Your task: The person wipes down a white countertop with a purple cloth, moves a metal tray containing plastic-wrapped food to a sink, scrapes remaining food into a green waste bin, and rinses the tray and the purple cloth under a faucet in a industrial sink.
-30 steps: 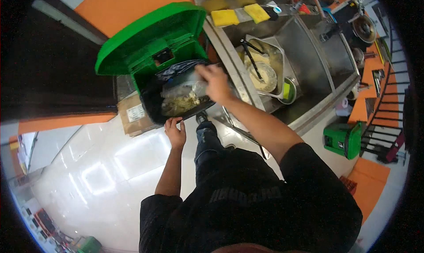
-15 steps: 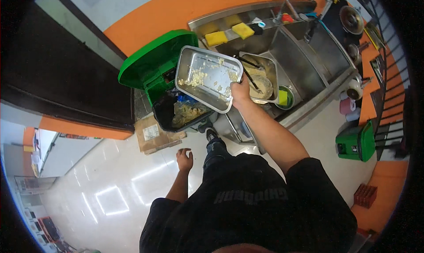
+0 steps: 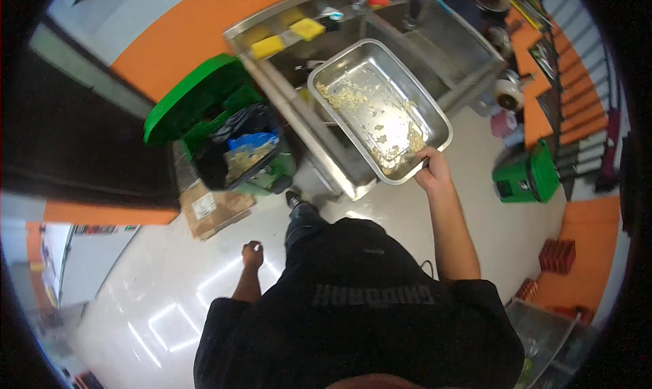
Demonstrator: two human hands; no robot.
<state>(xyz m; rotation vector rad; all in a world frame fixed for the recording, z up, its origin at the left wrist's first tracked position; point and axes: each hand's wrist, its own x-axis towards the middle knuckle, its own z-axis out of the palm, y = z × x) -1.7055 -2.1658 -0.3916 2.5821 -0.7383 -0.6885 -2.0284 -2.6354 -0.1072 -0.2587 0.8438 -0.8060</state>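
Note:
My right hand grips one end of a rectangular steel pan, thumb on the inner side of the rim. Pale yellowish food scraps cling to the pan's bottom, and the pan is held tilted over the front of the steel sink. Low on the left, my left hand hangs beside my leg, fingers loosely curled and holding nothing. To the left of the sink stands a green bin with its lid up; scraps and a blue wrapper lie in its black liner. The pan hides much of the near basin.
Two yellow sponges rest on the sink's back ledge. Flattened cardboard lies on the floor by the bin. At the right are a second green bin, a red crate and several hanging pots and pans.
My right hand has carried the pan away from the open bin, to the right and across the sink front. The view has shifted, and my left hand still hangs low.

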